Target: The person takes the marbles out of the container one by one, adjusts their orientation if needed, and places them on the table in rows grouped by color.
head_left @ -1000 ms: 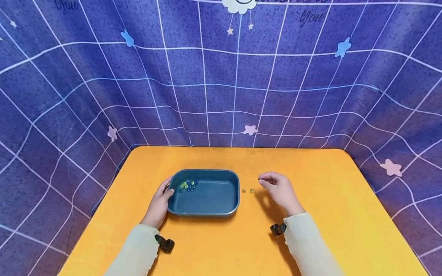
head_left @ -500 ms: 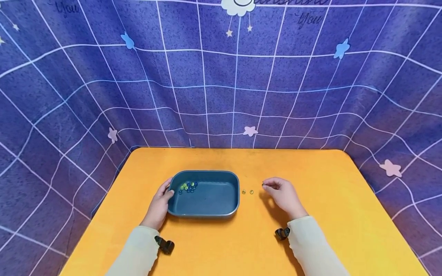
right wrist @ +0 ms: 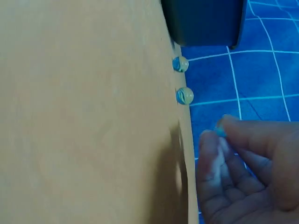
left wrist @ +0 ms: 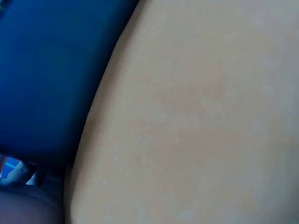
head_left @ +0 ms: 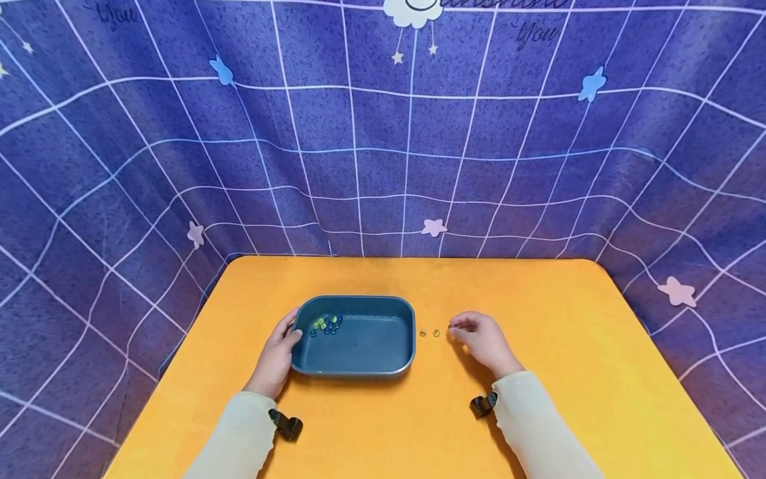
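My left hand [head_left: 276, 352] grips the left end of a dark blue rectangular tray [head_left: 359, 366], its thumb over the rim. Several blue and yellow-green marbles [head_left: 326, 324] lie inside the tray's left part. Just right of the tray, two clear yellowish marbles [head_left: 429, 332] sit on the table, and the right wrist view shows blue swirls in the nearer marble [right wrist: 185, 95]. Between thumb and fingertips my right hand [head_left: 487, 339] pinches a small marble [right wrist: 220, 131], mostly hidden but bluish where it shows, held above the table right of the pair.
An orange-yellow table [head_left: 383, 432] carries everything. Behind it and along both sides hangs a purple-blue curtain [head_left: 383, 166] with a grid and stars. A dark wrist camera [head_left: 481, 404] sits at the right cuff, another camera [head_left: 287, 426] at the left.
My right hand first drew slightly right and nearer, then came back left toward the two marbles on the table, still pinching its marble. Left hand and tray stay put.
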{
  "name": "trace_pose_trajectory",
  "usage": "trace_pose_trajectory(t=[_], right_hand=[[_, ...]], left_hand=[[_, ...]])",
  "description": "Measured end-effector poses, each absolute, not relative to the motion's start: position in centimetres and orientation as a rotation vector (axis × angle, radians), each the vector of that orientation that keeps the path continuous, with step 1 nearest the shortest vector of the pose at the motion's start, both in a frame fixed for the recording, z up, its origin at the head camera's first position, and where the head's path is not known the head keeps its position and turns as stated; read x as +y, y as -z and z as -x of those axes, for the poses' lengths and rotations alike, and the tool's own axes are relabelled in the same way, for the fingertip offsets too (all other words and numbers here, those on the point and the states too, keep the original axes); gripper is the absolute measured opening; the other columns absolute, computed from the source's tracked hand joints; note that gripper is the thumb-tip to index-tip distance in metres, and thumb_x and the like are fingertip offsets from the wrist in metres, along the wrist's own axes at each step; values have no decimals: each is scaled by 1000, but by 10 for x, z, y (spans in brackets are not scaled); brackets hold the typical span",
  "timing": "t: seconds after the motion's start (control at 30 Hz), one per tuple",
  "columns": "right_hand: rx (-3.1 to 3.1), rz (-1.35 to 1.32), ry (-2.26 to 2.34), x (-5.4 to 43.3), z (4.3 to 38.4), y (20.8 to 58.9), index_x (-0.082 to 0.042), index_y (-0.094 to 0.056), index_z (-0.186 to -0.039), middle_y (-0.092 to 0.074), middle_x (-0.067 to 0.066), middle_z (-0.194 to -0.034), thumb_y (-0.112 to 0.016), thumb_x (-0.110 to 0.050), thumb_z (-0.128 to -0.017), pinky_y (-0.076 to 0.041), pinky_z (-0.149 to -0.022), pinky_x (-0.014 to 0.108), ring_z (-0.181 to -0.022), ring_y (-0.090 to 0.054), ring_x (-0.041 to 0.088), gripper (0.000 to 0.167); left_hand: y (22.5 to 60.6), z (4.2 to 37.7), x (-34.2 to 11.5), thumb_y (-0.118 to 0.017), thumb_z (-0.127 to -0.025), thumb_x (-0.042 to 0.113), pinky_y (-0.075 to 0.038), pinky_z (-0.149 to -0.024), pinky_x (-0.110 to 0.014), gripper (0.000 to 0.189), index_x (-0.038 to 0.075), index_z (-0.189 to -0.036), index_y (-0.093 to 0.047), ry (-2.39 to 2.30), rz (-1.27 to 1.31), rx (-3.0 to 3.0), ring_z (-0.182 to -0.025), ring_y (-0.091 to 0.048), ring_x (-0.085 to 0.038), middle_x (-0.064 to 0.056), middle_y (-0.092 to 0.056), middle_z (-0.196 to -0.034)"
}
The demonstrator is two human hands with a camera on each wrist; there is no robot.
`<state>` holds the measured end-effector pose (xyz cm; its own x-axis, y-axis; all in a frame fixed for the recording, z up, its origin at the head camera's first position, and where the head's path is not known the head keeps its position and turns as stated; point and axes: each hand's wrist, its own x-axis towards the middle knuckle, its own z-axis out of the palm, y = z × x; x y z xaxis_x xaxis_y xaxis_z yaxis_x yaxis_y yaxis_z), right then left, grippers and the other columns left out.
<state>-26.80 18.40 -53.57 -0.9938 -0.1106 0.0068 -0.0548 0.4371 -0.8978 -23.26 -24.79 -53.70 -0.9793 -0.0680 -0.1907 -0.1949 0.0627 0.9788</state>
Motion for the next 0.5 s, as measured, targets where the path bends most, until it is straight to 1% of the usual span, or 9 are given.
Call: trace_pose_trajectory(t=[0.23,0.5], right_hand=[[2650,118,1589,184,270,546,-7,-76,-105,-73,1,-96,-77,-11,-93,-53,-78,35,-85,-66,18,12],[2700,128,1563,184,272,550,-9,-77,-100,-74,1,-95,-78,-11,-93,-52,-79,36,-84,-65,17,8]], left_hand=[[537,232,-249,-40,-113,21,-12,-125,-49,55,28,-165,-26,-2076,278,2214,-157,-8,-24,1,-13,-172],[539,233,-248,-40,-113,19,-13,-125,-47,55,26,-165,-26,-2096,271,2204,-156,-10,-24,-1,-15,-171]])
